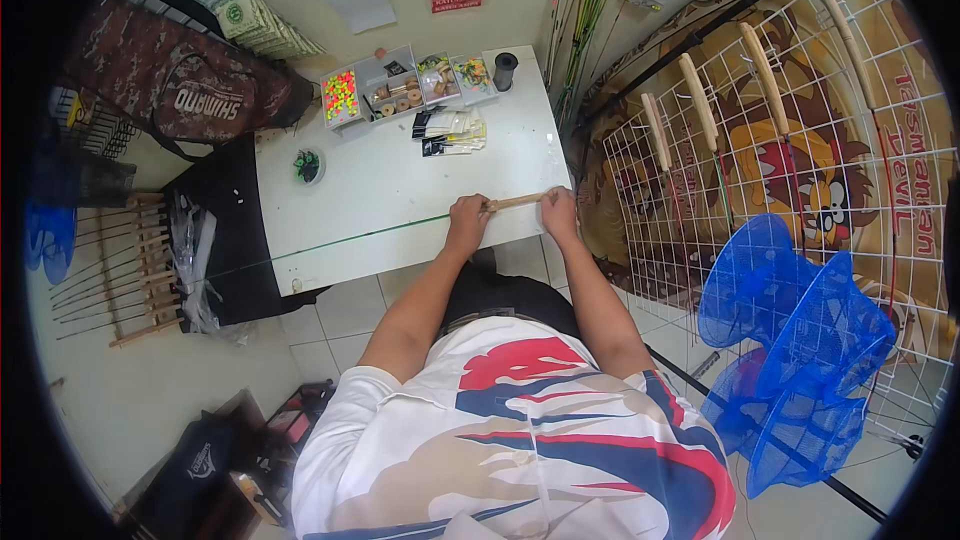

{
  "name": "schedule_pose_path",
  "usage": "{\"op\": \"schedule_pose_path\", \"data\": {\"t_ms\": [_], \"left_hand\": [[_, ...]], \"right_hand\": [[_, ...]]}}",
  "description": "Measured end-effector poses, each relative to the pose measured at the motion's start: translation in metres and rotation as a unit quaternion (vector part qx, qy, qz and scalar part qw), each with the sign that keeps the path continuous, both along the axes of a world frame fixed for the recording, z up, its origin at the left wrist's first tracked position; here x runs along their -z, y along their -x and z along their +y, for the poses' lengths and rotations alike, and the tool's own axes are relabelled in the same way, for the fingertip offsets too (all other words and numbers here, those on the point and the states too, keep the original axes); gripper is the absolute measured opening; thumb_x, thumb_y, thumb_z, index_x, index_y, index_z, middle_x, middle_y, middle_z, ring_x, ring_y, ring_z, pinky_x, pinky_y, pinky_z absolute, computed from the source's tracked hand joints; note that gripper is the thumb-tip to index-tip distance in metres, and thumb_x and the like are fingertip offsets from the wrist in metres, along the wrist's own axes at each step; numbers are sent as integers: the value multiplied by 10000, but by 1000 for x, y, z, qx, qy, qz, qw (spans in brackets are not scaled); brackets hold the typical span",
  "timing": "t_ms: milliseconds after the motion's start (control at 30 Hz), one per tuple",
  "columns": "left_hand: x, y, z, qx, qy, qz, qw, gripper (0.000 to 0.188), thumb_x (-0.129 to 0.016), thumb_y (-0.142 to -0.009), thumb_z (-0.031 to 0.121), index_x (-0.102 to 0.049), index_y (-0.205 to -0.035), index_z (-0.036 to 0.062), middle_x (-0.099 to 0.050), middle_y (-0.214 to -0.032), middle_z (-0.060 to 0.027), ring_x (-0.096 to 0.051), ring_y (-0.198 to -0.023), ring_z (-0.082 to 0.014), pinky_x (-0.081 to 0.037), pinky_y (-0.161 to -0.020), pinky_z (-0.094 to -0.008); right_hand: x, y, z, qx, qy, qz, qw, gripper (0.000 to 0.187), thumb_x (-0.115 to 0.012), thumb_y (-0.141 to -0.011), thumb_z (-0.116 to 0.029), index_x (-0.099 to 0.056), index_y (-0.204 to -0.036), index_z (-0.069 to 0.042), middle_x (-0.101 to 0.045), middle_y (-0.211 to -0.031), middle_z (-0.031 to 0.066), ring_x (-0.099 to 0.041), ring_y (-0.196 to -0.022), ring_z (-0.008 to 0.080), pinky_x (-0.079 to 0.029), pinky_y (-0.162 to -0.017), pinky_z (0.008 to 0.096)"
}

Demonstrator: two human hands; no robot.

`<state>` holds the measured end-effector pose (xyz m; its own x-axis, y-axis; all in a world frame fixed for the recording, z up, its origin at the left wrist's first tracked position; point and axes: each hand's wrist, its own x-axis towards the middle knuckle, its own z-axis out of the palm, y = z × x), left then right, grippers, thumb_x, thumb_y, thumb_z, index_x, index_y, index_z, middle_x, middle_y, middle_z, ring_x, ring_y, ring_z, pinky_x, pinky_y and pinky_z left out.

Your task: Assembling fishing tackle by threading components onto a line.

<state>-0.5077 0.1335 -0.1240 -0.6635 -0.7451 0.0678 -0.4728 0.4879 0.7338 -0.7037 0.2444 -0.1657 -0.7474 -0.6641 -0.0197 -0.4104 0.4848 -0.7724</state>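
Observation:
A fishing rod lies crosswise over the near part of the white table (375, 202). Its thin green shaft (370, 234) runs off to the left, past the table's edge, and its pale tan handle (517, 202) is at the right. My left hand (468, 223) is closed around the rod where shaft and handle meet. At the handle's right end, close to the table's right edge, my right hand (559, 212) has its fingers closed on it. The parts inside both hands are hidden.
Toward the back stand a sectioned tray (385, 115) of small parts, some packets (450, 130), a dark cylinder (505, 70) and a small potted plant (307, 166). Rods with tan handles (765, 80) hang on the right-hand wire grid, near blue mesh nets (800, 360). A rod rack (155, 260) is at left.

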Motion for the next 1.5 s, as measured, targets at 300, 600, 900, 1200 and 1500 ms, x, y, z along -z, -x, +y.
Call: {"op": "schedule_pose_path", "data": {"t_ms": [300,600,900,1200,1500], "left_hand": [[-1,6,2,23,-15,-12,1000,256,-734,-774,70,-617,-1001,56,-643,-966,-133,-586,-968,-329,-437,-861,-443],[-13,14,0,48,-38,-41,997,326,-749,-763,87,-628,-1062,41,-660,-937,-147,-611,-935,-329,-488,-838,-429],[-4,17,-4,8,-58,-33,998,254,-737,-779,120,-712,-1017,36,-687,-985,-161,-639,-937,-326,-501,-859,-409],[-17,19,-8,-34,-120,11,992,196,-715,-811,98,-710,-989,16,-689,-985,-175,-657,-931,-326,-512,-852,-381],[-34,22,-18,-49,-157,59,985,221,-728,-797,72,-710,-1012,21,-697,-984,-165,-673,-917,-275,-523,-834,-357]], "right_hand": [[-8,3,6,23,-8,-54,998,153,-620,-860,-133,-596,-896,13,-677,-785,158,-675,-735,269,-519,-689,363],[-3,11,14,36,18,-105,994,111,-630,-848,-113,-633,-876,-6,-672,-730,86,-655,-679,164,-512,-656,304],[-13,14,11,26,31,-111,993,110,-629,-862,-106,-632,-907,-6,-676,-792,99,-654,-707,185,-521,-684,315],[-34,25,-1,63,35,-361,930,94,-574,-927,-115,-597,-981,-42,-608,-784,28,-576,-633,99,-471,-527,231],[-29,35,12,16,15,-445,895,143,-557,-965,-163,-595,-1025,-39,-624,-907,30,-595,-778,106,-485,-572,243]]}}
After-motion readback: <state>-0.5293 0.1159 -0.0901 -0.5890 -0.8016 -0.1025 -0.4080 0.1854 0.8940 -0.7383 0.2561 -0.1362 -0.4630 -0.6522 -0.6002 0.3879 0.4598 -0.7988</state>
